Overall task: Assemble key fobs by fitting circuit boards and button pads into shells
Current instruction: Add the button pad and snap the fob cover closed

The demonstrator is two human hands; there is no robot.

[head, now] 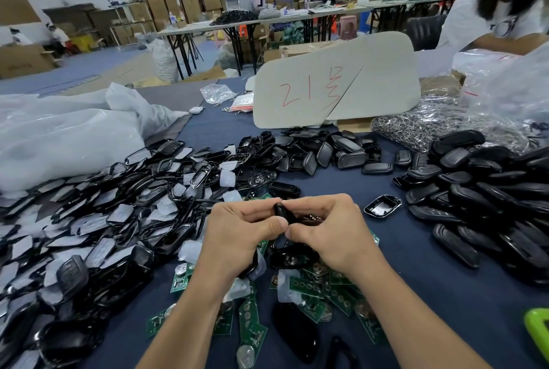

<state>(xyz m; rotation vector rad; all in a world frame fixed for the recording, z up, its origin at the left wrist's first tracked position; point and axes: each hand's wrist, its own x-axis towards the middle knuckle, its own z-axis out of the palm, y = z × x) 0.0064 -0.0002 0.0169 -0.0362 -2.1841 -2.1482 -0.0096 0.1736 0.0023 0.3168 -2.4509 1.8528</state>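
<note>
My left hand [237, 229] and my right hand [329, 229] meet over the middle of the dark blue table [416, 294]. Together they grip a small black key fob shell [282, 212], thumbs pressed side by side on it. Most of the shell is hidden by my fingers. Green circuit boards [309, 288] lie scattered under and in front of my hands. One open black shell half [382, 205] sits alone to the right. A heap of glossy shells with clear button pads [124, 208] fills the left.
A pile of black back covers [481, 199] lies at the right, more shells [323, 150] at the centre back. White plastic bags [65, 134] lie at the left, a cardboard flap marked in red [335, 86] behind. A person in white [499, 18] works at the far right.
</note>
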